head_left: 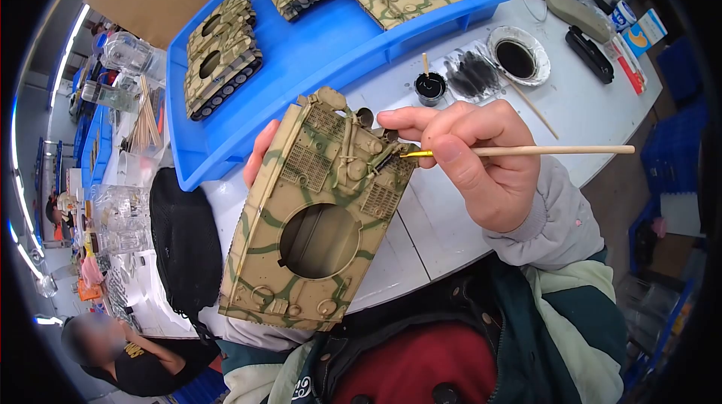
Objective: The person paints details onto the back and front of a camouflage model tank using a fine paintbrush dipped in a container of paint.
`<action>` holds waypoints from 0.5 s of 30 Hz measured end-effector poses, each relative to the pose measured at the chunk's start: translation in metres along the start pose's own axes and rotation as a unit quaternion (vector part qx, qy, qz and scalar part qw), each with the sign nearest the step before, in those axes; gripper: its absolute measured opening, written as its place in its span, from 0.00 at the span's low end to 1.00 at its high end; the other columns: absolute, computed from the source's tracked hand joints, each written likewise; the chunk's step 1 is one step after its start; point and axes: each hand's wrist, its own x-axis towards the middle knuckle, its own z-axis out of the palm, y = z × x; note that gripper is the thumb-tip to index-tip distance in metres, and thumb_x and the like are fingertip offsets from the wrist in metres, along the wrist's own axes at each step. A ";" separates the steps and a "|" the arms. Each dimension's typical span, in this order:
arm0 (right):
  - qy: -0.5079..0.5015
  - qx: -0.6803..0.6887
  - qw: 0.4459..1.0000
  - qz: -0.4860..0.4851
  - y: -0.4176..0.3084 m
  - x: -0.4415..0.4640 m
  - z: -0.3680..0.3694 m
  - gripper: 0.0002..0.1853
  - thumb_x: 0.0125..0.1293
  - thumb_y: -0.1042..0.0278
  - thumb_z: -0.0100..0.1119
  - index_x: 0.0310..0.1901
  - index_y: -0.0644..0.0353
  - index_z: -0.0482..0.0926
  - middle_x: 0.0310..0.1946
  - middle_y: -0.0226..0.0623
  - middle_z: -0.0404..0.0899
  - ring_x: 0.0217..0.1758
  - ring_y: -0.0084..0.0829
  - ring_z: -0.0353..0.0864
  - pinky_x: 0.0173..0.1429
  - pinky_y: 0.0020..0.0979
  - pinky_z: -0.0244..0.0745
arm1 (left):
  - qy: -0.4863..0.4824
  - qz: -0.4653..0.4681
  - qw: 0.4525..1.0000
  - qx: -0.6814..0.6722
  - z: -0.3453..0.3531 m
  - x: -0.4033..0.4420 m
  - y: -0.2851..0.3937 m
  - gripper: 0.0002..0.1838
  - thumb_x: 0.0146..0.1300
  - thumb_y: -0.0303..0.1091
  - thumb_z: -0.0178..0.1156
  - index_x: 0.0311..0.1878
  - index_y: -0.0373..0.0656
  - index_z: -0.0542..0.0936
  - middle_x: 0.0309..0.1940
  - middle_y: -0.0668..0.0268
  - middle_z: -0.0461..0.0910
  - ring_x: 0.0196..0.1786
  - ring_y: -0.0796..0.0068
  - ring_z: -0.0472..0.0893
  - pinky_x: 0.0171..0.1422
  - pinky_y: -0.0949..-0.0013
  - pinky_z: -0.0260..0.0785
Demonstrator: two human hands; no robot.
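— What is the desk carrying?

— A blue tray, with camouflaged tank hulls resting inside. In front of it, near the person's torso, another camouflaged hull is tilting above the desk.

— And the hands?

— The left hand is gripping that hull by its far side, mostly hidden beneath it. The right hand is pinching a slim brush, its tip touching the grille end.

— Where is the risk lying?

— Mainly in the unsupported hold: a slipping left hand could jolt the hull and smear dark colour over the camouflage. An overloaded tip could flood the grille. Beyond, a white bowl and a small pot are holding black liquid uncovered; a stray sleeve or knuckle could tip either.
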 end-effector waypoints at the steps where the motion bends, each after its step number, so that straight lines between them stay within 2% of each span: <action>1: 0.000 0.000 1.000 0.000 0.000 0.000 0.000 0.02 0.65 0.81 0.51 0.35 0.66 0.69 0.27 0.35 0.72 0.49 0.40 0.80 0.52 0.34 0.75 | 0.002 -0.003 1.000 0.001 0.000 0.006 -0.004 0.23 0.68 0.46 0.46 0.56 0.40 0.74 0.52 0.55 0.77 0.53 0.62 0.79 0.60 0.58 0.72; 13: -0.002 0.005 1.000 -0.004 0.001 0.001 -0.001 0.02 0.65 0.81 0.51 0.36 0.66 0.69 0.27 0.35 0.72 0.49 0.40 0.80 0.53 0.35 0.75 | 0.008 0.002 1.000 0.004 0.002 0.004 -0.004 0.23 0.68 0.46 0.45 0.56 0.41 0.74 0.53 0.55 0.77 0.53 0.62 0.78 0.60 0.58 0.71; 15: -0.027 -0.007 0.999 -0.017 0.003 0.001 -0.003 0.02 0.65 0.81 0.51 0.36 0.66 0.68 0.28 0.36 0.73 0.49 0.40 0.80 0.53 0.34 0.75 | 0.010 0.007 1.000 0.001 0.002 -0.002 0.001 0.23 0.68 0.46 0.45 0.57 0.41 0.74 0.53 0.55 0.77 0.53 0.62 0.78 0.60 0.58 0.71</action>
